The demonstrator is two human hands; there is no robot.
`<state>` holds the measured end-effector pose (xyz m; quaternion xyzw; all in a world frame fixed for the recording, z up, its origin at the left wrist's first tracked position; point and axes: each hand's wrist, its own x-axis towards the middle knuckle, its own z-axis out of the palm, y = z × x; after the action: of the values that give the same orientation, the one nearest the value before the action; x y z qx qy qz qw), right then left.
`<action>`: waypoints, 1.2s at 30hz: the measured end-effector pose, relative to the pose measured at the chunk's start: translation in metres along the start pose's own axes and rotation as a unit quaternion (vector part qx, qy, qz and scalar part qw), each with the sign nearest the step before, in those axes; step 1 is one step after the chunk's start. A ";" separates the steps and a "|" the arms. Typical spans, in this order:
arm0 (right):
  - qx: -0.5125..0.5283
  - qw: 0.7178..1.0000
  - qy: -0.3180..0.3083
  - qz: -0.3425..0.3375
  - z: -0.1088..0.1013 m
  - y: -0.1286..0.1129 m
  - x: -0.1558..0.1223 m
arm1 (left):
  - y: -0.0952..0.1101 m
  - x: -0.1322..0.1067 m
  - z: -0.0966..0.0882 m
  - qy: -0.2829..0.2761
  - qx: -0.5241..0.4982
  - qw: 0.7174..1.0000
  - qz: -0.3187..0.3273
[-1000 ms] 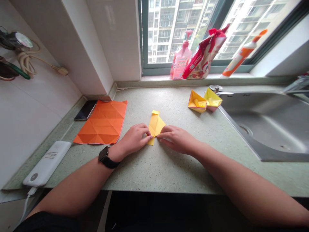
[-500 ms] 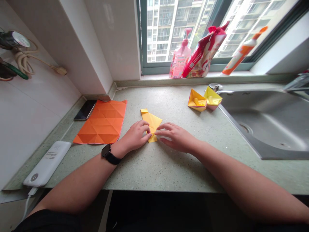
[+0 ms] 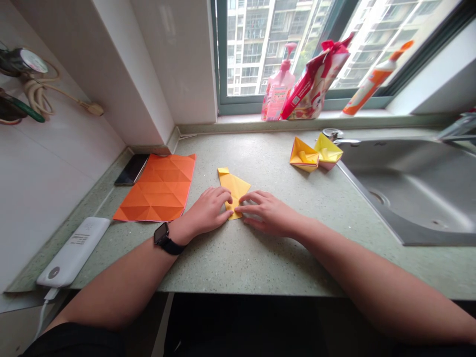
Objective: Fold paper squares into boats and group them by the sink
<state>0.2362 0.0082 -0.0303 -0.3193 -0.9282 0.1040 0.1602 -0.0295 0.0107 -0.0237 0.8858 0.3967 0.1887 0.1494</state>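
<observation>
A folded piece of yellow origami paper (image 3: 235, 187) lies flat on the counter between my hands, with a small folded flap at its far left end. My left hand (image 3: 210, 210), a black watch on its wrist, curls its fingers and thumb over the paper's near left edge and pins it down. From the other side, my right hand (image 3: 268, 213) reaches in with fingers stretched and slightly apart, their tips touching the near right part. Fingertips partly cover the near end of the paper.
Left of my hands lies a creased orange sheet (image 3: 158, 188), beside a dark phone (image 3: 131, 169) and a white power bank (image 3: 73, 252). Two folded yellow paper pieces, an orange-yellow one (image 3: 304, 154) and a lighter one (image 3: 328, 151), stand by the steel sink (image 3: 416, 198). Bottles and a bag line the windowsill.
My right fingertips have shifted slightly at the near end of the yellow paper, and a raised fold there now lies flatter. My left hand has barely moved.
</observation>
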 end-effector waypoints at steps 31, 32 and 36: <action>-0.072 0.992 0.016 0.104 0.004 0.000 0.001 | -0.001 -0.004 -0.012 -0.060 -0.034 0.997 -0.024; -0.072 0.992 0.016 0.106 0.004 0.000 0.001 | -0.001 -0.004 -0.012 -0.060 -0.034 0.997 -0.020; -0.048 0.992 0.029 0.110 0.003 0.009 0.001 | -0.003 -0.004 -0.011 -0.066 -0.046 0.997 -0.007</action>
<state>0.2397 0.0155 -0.0359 -0.4295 -0.8864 0.0667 0.1591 -0.0381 0.0109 -0.0161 0.8857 0.3833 0.1470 0.2169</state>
